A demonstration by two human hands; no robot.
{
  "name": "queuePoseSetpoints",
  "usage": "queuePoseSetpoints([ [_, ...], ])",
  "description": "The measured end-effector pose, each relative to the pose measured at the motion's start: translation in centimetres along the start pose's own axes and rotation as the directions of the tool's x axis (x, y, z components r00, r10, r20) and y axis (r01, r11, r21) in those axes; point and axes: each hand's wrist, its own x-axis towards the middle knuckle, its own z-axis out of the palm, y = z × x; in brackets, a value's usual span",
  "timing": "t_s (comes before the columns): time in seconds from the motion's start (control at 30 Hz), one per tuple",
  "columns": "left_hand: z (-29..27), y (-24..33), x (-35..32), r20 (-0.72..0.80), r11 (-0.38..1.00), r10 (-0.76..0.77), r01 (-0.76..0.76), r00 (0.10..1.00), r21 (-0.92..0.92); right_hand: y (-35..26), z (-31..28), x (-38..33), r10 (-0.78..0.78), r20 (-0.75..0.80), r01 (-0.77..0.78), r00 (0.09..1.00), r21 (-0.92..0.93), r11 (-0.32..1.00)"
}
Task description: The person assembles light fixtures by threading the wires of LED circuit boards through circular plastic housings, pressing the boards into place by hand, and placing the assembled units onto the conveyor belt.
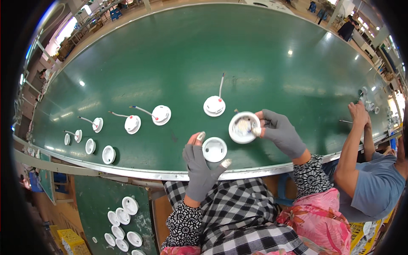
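My right hand, in a grey fingerless glove, grips a white round lamp housing by its right rim, thumb in front. Its hollow side faces me, with a pale part inside, and a short wire end shows behind its top left. My left hand, gloved the same way, has thumb and fingers spread at the left of a white round cup on the green table. Whether they touch the cup I cannot tell. Just beyond lies a white disc-shaped lamp part with a grey cable pointing away.
Several cabled white lamp parts and hollow white cups lie leftward along the green table. More white cups rest on a lower green surface at the lower left. At right, a co-worker in blue handles small parts.
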Motion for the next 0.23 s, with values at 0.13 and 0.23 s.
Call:
queuePoseSetpoints([
  [0.13, -4.3, 3.2, 1.1, 0.294, 0.733, -0.042, 0.229, 0.955, -0.640, -2.2, 2.1, -1.6, 0.200, 0.336, -0.161, 0.920, -0.142, 0.977],
  [0.23, -4.2, 2.6, 0.2, 0.551, 0.611, -0.160, 0.520, 0.819, -0.596, -3.5, 4.0, -1.8, 0.173, 0.371, -0.106, 0.912, -0.195, 0.975],
])
